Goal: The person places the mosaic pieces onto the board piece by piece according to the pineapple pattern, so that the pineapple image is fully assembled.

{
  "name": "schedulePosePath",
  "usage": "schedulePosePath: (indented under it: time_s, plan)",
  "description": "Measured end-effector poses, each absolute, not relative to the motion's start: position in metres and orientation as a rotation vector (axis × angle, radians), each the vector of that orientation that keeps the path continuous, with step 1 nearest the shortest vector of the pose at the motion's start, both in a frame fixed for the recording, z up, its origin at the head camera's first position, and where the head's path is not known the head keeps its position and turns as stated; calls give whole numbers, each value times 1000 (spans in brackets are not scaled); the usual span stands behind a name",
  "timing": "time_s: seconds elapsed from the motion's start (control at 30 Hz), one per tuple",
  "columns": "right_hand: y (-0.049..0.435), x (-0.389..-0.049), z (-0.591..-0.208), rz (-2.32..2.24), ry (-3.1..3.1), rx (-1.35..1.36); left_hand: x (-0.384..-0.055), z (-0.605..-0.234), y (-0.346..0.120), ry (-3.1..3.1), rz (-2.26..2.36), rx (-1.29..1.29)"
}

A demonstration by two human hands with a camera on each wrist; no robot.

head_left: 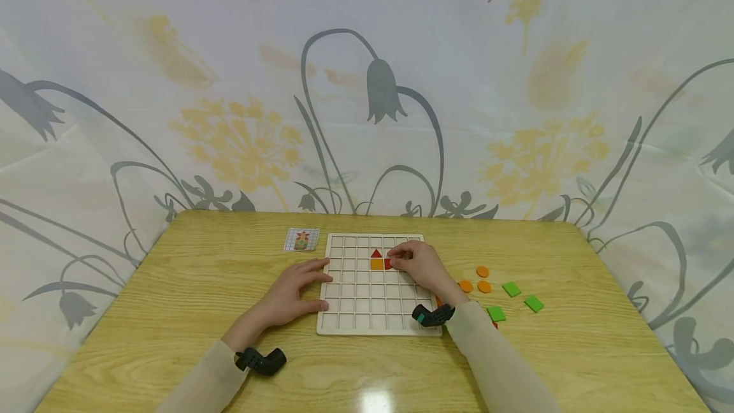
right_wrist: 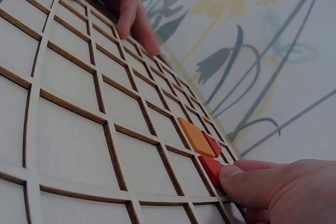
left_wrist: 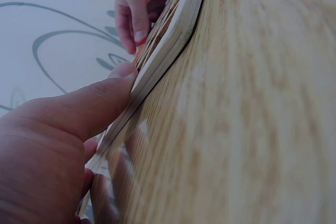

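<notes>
Right hand [head_left: 421,265] is pinching the red piece [head_left: 387,264], which is sitting just right of the orange square [head_left: 376,264] on the board [head_left: 378,332]. Left hand [head_left: 291,293] is resting farther off, fingers spread, at the board's left edge.

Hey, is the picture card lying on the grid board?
No, the picture card lies on the table, left of the grid board.
</notes>
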State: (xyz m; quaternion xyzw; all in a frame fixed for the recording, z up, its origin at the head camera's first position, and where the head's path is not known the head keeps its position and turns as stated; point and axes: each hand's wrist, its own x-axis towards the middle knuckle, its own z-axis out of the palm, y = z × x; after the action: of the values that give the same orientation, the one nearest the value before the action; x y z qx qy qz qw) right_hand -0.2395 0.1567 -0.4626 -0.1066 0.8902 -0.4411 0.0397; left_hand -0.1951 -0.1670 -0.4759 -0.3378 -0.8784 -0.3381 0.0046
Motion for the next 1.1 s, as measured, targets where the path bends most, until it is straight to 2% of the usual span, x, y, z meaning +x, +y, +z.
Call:
schedulePosePath:
  time_s: [0.6, 1.1]
  plan:
    - [187, -241, -455, -1656, 2480, -302, -196, -477, -167, -2743, -1053, -1064]
    - [257, -224, -447, -1380, 2713, -446, -197, -478, -168, -2760, -1053, -1059]
